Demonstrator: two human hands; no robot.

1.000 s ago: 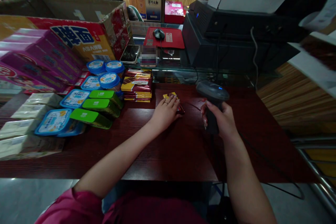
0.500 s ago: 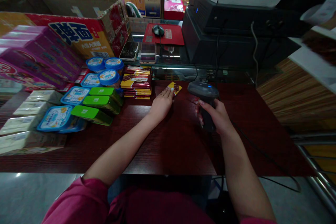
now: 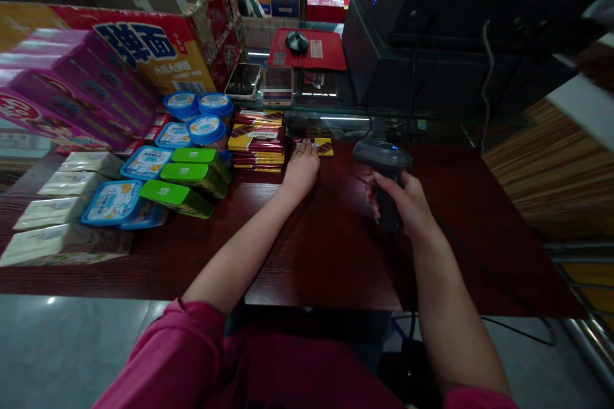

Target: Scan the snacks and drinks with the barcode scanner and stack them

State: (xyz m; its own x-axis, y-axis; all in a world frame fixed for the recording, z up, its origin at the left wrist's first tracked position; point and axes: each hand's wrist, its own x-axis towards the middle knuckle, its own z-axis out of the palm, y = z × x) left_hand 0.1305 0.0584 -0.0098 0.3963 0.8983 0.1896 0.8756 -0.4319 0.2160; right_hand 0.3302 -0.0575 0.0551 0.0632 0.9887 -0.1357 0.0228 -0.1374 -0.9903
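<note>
My left hand point(image 3: 302, 169) lies flat on the dark red counter point(image 3: 326, 249), its fingertips resting on a small yellow and red chocolate bar point(image 3: 322, 147) that lies at the counter's far edge, just right of a stack of like bars point(image 3: 258, 139). My right hand point(image 3: 407, 204) is wrapped round the handle of a black barcode scanner point(image 3: 384, 160), head up, with a small blue light on top. The scanner's head sits a little right of the loose bar.
Green boxes point(image 3: 189, 182), blue-lidded tubs point(image 3: 144, 163), white packs point(image 3: 57, 211) and purple cartons point(image 3: 71, 96) crowd the counter's left. A big cardboard box point(image 3: 144, 45) stands behind. A black printer point(image 3: 432, 45), a phone point(image 3: 243, 80) and a mouse on a red pad point(image 3: 307, 51) lie beyond.
My left hand has pushed the loose chocolate bar away from me to the counter's far edge, beside the stack. My right hand with the scanner has stayed about where it was.
</note>
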